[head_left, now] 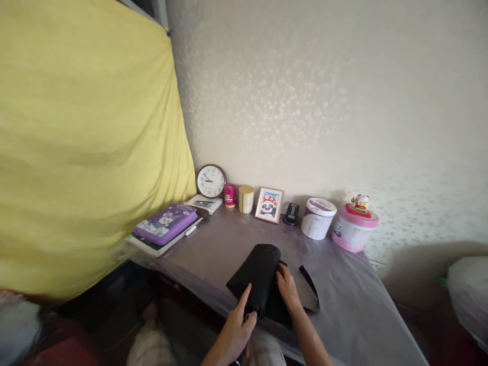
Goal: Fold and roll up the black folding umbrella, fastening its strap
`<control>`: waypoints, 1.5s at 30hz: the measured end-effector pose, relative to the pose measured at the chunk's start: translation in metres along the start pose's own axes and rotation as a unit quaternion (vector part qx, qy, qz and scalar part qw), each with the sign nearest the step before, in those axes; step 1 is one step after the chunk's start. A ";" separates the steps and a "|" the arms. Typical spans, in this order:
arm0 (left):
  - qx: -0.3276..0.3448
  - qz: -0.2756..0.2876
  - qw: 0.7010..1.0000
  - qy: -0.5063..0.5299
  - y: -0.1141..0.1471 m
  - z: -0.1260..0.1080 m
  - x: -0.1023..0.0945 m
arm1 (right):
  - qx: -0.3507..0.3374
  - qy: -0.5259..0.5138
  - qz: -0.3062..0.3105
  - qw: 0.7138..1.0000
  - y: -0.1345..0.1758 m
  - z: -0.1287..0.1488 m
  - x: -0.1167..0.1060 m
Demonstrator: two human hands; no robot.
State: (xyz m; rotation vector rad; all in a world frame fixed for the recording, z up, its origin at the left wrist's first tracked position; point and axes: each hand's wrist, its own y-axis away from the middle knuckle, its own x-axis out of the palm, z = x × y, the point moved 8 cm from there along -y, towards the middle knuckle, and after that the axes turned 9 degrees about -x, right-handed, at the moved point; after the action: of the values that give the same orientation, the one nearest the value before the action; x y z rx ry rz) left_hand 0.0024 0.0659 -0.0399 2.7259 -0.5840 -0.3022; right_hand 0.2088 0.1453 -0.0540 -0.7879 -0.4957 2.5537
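Observation:
A black fabric bundle that looks like a folded umbrella (256,269) is at the table's front edge, its broad end pointing away from me. My left hand (238,325) grips its narrow near end, index finger stretched along the cloth and thumb by a small round shiny part. The other left fingers are mostly hidden underneath. On the right side, my right hand (286,286) has its fingers closed against the fabric's edge, their tips partly hidden. A black strap (310,284) curves loose over the tabletop beside my right hand.
Along the wall stand a clock (211,181), pink can (230,196), yellow-lidded tin (246,199), panda picture frame (269,205), small black device (292,214), white tub (318,218) and pink tub (354,231) bearing a cat figurine (360,202). A purple case (166,223) lies left.

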 end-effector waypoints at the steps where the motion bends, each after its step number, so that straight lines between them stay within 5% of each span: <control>1: 0.000 0.004 1.000 -0.001 0.000 0.001 0.001 | 0.016 0.005 -0.002 1.000 0.001 -0.001 0.000; 6: 0.042 -0.004 0.999 0.008 -0.001 -0.004 0.001 | 0.026 -0.016 0.004 1.000 0.004 0.001 0.001; 13: -0.067 0.043 0.991 0.103 -0.006 0.015 0.012 | 0.016 -0.009 0.006 1.000 0.005 0.001 0.000; 17: -0.060 0.085 0.985 0.137 -0.006 0.014 0.018 | 0.030 -0.005 0.009 0.999 0.004 0.000 0.000; 20: -0.031 0.049 0.991 0.124 -0.007 0.011 0.015 | 0.055 -0.003 0.012 0.998 0.004 -0.004 0.000; 28: 0.086 -0.079 0.989 -0.091 -0.003 -0.003 0.021 | 0.066 0.001 0.026 0.998 0.001 0.005 -0.001; 37: 0.010 -0.078 0.920 -0.383 0.011 -0.030 0.042 | 0.147 -0.103 -0.050 0.982 0.010 0.024 -0.007; 45: -0.022 -0.116 0.881 -0.458 0.012 -0.035 0.047 | 0.222 -0.212 -0.064 0.950 0.003 0.060 -0.014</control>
State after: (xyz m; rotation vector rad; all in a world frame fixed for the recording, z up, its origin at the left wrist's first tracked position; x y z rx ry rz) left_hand 0.0498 0.0453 -0.0102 2.4650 -0.4369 -1.6820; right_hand 0.1829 0.1233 -0.0022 -0.0431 -0.0753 2.5655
